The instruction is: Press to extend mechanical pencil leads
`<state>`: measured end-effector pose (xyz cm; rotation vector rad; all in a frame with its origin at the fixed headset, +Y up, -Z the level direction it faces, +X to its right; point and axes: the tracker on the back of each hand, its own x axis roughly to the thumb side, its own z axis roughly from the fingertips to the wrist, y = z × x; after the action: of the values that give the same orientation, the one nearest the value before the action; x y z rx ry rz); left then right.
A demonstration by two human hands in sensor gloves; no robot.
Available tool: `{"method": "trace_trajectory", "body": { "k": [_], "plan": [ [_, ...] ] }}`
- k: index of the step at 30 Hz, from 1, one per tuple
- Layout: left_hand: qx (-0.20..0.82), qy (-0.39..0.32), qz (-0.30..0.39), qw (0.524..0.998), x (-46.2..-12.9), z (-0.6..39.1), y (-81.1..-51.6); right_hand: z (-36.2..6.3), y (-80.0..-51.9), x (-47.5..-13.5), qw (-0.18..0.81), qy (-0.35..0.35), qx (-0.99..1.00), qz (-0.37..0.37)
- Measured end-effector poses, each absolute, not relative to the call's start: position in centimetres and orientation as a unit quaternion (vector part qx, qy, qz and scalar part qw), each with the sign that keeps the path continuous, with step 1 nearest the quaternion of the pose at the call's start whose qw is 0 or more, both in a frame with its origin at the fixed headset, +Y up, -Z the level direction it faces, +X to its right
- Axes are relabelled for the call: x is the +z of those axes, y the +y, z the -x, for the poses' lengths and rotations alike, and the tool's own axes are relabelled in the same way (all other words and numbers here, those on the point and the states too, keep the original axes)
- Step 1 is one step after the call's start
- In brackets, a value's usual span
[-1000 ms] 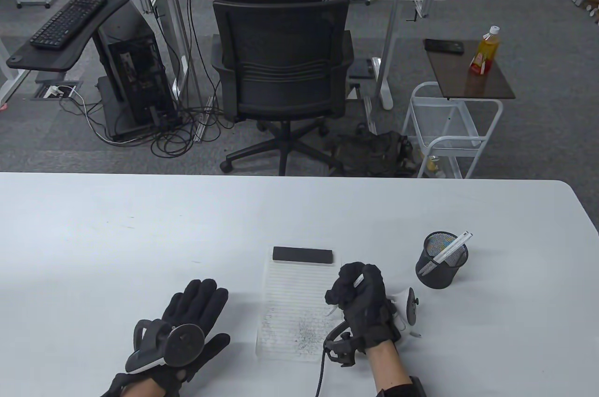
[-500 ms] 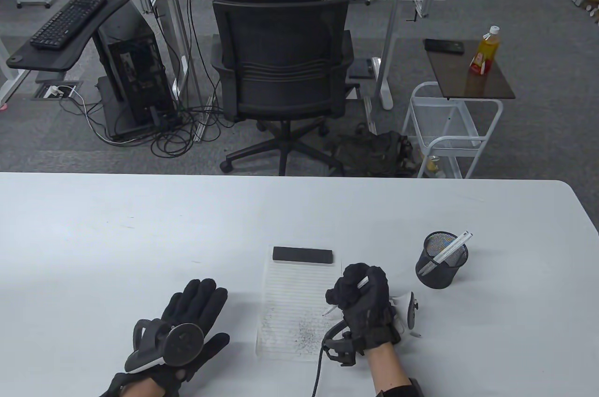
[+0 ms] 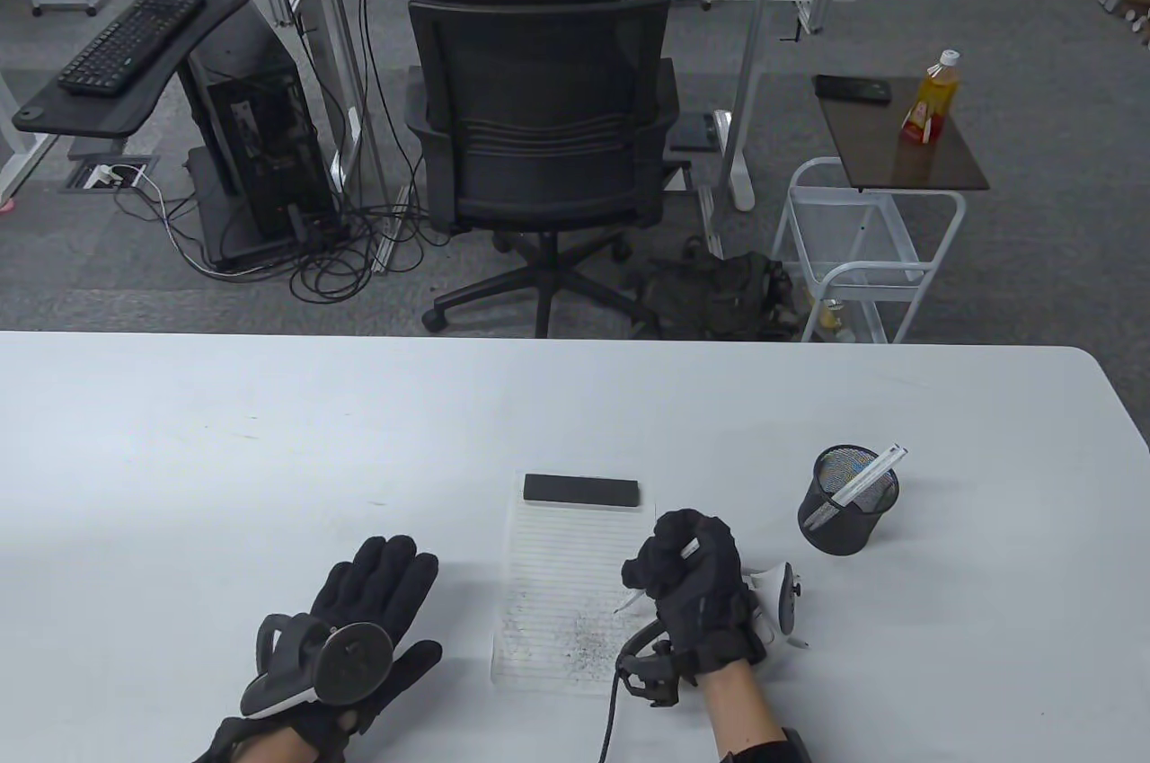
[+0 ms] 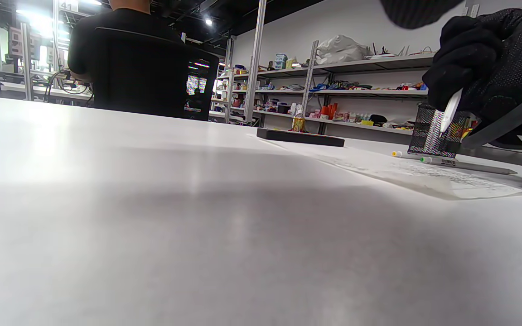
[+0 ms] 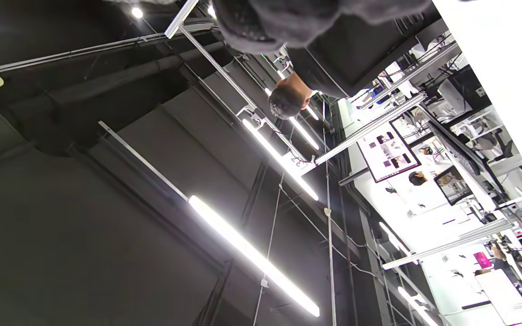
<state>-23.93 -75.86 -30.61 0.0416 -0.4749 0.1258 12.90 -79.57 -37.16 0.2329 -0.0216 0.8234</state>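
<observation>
My right hand grips a white mechanical pencil in a fist, tip pointing down-left just above the lined notepad. The thumb sits curled over the pencil's top end. The pencil's lower barrel also shows in the left wrist view under the gloved fingers. My left hand rests flat and open on the table, palm down, left of the pad, holding nothing. The pad carries a patch of grey pencil marks near its lower right.
A black mesh pen cup with white pens stands right of my right hand. A black bar lies across the pad's top edge. Two markers lie on the table by the cup. The table's far edge faces an office chair.
My right hand has shifted slightly, and the pencil tip has dropped a little toward the pad. My left hand has not moved.
</observation>
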Motion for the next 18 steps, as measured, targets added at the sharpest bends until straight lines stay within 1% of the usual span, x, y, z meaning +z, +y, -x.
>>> {"method": "trace_trajectory", "body": {
  "k": [8,15,18],
  "plan": [
    [0.064,-0.236,-0.019,0.970,-30.6,23.9,-75.9,-13.0,-80.0,-37.1,0.896,-0.011,0.431,-0.105],
    [0.063,-0.236,-0.018,0.969,-30.6,23.9,-75.9,-12.6,-80.5,-37.0,0.884,0.013,0.456,-0.104],
    [0.063,-0.237,-0.018,0.969,-30.6,23.9,-75.9,-12.5,-80.6,-37.0,0.880,0.008,0.463,-0.103]
  ]
}}
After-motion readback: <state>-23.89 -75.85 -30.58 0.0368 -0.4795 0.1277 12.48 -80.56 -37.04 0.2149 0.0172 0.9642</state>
